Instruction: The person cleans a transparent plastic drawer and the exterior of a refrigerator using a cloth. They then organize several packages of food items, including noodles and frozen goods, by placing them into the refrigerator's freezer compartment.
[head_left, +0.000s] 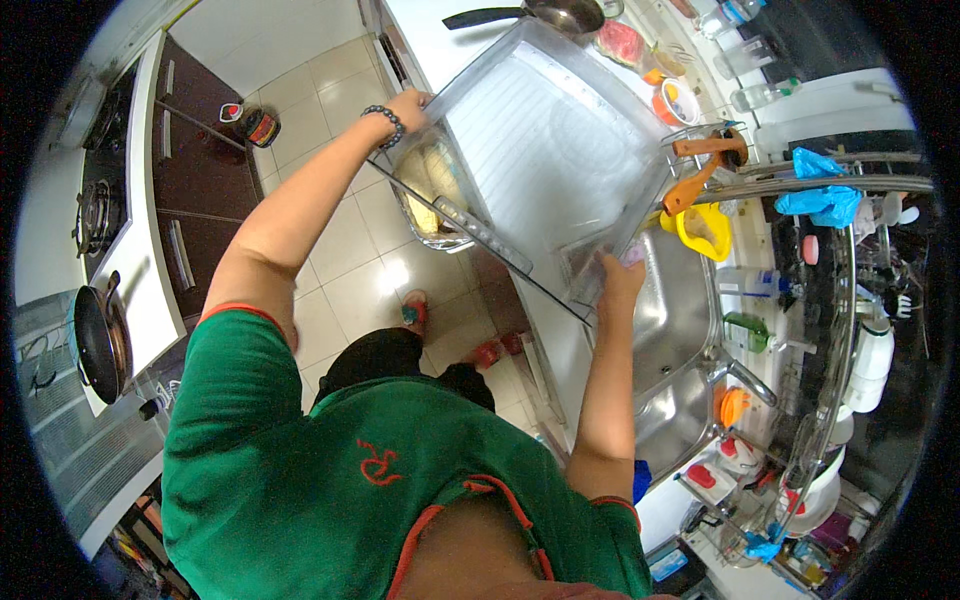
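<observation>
A large clear plastic drawer (560, 130), like one from a fridge, is held tilted over the counter and the edge of the sink. My left hand (405, 112), with a dark bead bracelet at the wrist, is closed on its left rim. At its near right corner, my right hand (622, 285) is closed on the drawer; its fingertips are partly hidden. A small pale pink-purple thing (634, 252) shows by those fingers, too unclear to name. Under the drawer's left edge, a clear container (440, 238) with something pale yellow in it is partly covered.
The steel double sink (675, 310) lies at my right. A yellow container (703, 232), orange-handled utensils (690, 190) and a metal rack (840, 185) with a blue bag (820, 190) stand behind it. A frying pan (565, 14) sits beyond the drawer; another pan (98, 345) is on the left counter.
</observation>
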